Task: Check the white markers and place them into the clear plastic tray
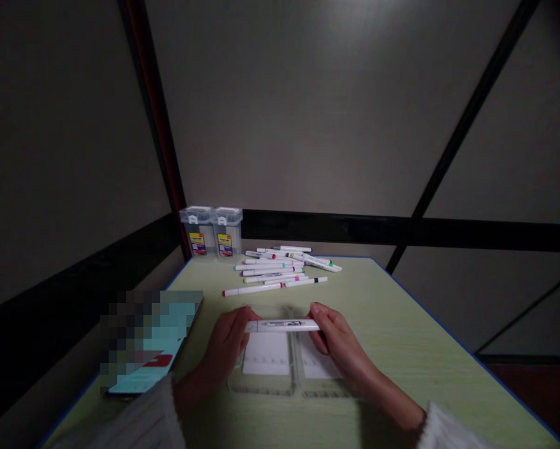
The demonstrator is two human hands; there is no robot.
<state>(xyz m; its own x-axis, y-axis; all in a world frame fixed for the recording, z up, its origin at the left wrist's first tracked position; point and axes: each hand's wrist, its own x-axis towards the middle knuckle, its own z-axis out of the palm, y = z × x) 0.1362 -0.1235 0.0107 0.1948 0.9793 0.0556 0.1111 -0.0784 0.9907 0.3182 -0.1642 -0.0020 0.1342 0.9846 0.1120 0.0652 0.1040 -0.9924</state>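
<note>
Both hands are clamped on 1 white marker (282, 325), held level between them: the left hand (226, 343) pinches its left end and the right hand (338, 340) pinches its right end. The hands stay apart by the pen's length. The marker hangs over the near middle of the tabletop (424, 349), just above a clear plastic case (265, 383) that lies flat there. The case shows 2 compartments side by side, each with a pale sheet inside. Both wrists and the white sleeves cover its left and right edges.

Toward the far edge of the tabletop lies a loose heap of markers (280, 268), white-bodied with coloured caps, well apart from the hands. They overlap, so the exact count cannot be told, though at least 10 show. At the far left corner stand 2 clear lidded boxes (212, 232), upright and touching each other, each with a yellow and red label. Along the left edge, just beside the left forearm, rests 1 flat item (149, 340) that is blurred out, so what it is cannot be told.
</note>
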